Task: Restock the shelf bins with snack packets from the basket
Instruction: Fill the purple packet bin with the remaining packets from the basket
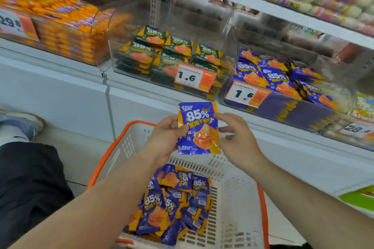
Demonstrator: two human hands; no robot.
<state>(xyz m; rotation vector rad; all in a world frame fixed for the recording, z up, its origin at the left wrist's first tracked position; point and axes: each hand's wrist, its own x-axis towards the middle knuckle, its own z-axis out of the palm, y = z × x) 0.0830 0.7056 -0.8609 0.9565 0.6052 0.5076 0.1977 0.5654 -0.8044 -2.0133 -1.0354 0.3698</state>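
At the bottom centre of the frame, a white perforated plastic basket with an orange rim [232,170] held a loose heap of purple and orange snack packets [172,202]. Above it, mid-frame, the left hand [166,137] pinched the left edge of 1 upright purple foil packet marked 85% [199,127], thumb across its front. The right hand [236,137] hovered just beside the packet's right edge, fingers loosely spread; whether a fingertip touched the top corner could not be told. Behind, right of centre, a clear plastic bin of matching purple packets [283,87] carried a 1.6 price tag [245,94]. Left of it stood a clear bin of dark green packets [172,58], also tagged 1.6.
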